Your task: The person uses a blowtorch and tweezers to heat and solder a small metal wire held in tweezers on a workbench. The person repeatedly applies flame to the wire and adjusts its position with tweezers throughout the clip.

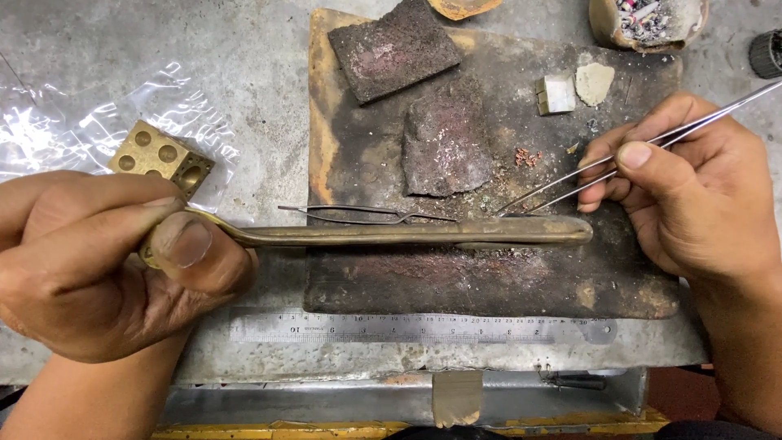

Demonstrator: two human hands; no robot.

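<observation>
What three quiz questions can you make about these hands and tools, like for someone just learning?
1. True or false: the left hand holds the long brass tool that lies across the dark charred board.
2. Which thing does the right hand pinch between its fingers? A) steel ruler B) thin metal tweezers C) brass cube
3. Fill in the missing word: the steel ruler lies along the board's ____ edge, the one closest to the person.

Key
1. True.
2. B, the tweezers; their tips reach down to the brass tool.
3. Near; the brass cube with round dimples sits on clear plastic to the left.
</observation>
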